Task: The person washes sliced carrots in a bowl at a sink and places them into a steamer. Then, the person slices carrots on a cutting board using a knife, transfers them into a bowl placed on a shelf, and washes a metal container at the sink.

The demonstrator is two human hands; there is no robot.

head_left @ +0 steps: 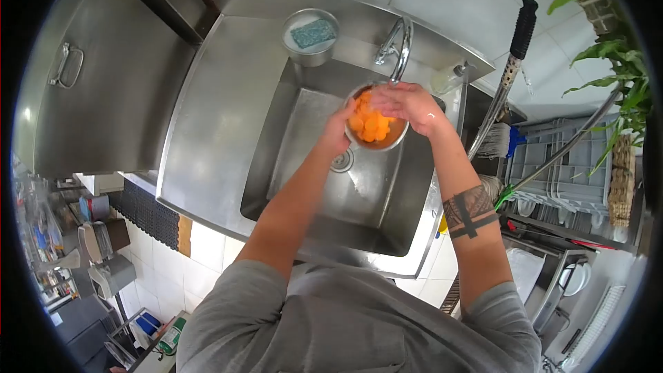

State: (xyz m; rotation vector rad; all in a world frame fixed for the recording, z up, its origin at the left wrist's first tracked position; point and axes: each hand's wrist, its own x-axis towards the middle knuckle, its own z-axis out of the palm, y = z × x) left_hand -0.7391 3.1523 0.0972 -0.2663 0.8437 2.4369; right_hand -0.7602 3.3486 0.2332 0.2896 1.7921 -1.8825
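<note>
- A person in a grey short-sleeved shirt (338,318) leans over a rectangular stainless-steel sink (311,124), a round metal drain (342,160) in its floor.
- The left hand (337,128) steadies a round metal bowl (396,132) from the left, thumb by the rim and fingers curled against the wall, partly hidden; a firm hold there, rim level, should guard against spills.
- Inside the bowl, held above the basin toward its far side, lie bright orange, rounded slices (373,128), heaped to the left.
- The right hand (407,105) reaches over the far right rim, its fingers stretched out over the slices without a visible grip; blur conceals whether the tips touch them. Light, shallow strokes would likely keep pieces from tumbling out.
- A curved chrome faucet (405,34) ends just above the bowl's far edge; whether water runs cannot be told. Knuckles are best kept off the spout.
- Beyond the basin, on the steel table (214,110), a round metal pot (311,56) bears a green rectangular scouring pad (312,33).
</note>
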